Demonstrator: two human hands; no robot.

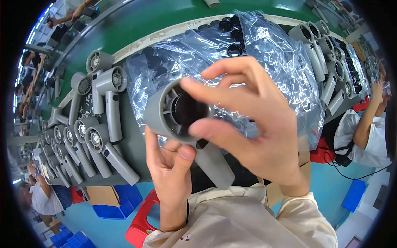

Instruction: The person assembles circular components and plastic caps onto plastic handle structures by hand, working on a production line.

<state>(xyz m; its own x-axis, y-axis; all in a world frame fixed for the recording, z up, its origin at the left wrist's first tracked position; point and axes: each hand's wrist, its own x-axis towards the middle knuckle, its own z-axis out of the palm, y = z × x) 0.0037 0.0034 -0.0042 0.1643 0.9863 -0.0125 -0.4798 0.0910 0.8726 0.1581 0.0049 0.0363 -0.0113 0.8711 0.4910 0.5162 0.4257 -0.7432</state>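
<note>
A grey hair-dryer-shaped housing (156, 110) is held up in front of me, its round open head facing up and its handle slanting down to the right. My left hand (170, 165) supports it from below, with the fingers behind the head and the thumb near the neck. My right hand (256, 120) grips a round, glossy black cap (186, 109) by its rim, thumb below and index finger above. The cap sits at the mouth of the head; I cannot tell whether it is seated. White ribs show inside the head beside the cap.
Clear plastic bags (281, 62) cover the bench ahead, with black round caps (235, 50) in and around them. Similar grey housings (120, 163) stand and lie on the left, and more (316, 62) on the right. A red stool (140, 219) is below left. Other people work on both sides.
</note>
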